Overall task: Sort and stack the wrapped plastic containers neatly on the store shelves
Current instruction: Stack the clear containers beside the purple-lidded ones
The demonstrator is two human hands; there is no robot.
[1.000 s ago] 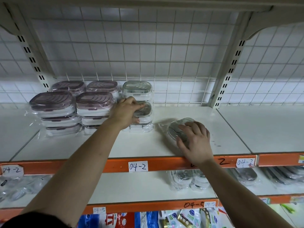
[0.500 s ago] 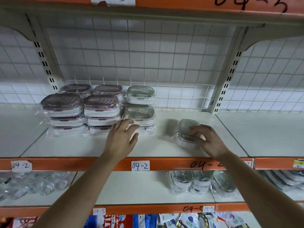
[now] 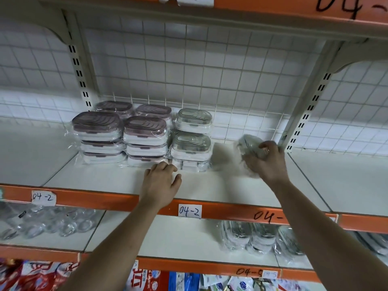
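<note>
A white tag (image 3: 43, 198) at left and a second tag (image 3: 189, 211) at centre are showing "04-2" on the middle orange shelf edge (image 3: 105, 199). Marker writing (image 3: 267, 215) is reading "04-" further right on it. The top edge (image 3: 294, 5) at upper right is carrying "04-" and the bottom edge (image 3: 189, 266) is showing "04-5".

Soft, even light; wide-angle bowing at the edges; motion blur around the right hand (image 3: 266, 162).

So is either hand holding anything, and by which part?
The right hand grips a wrapped grey-lidded container by its near edge, though the view is blurred. The left hand holds nothing.
</note>
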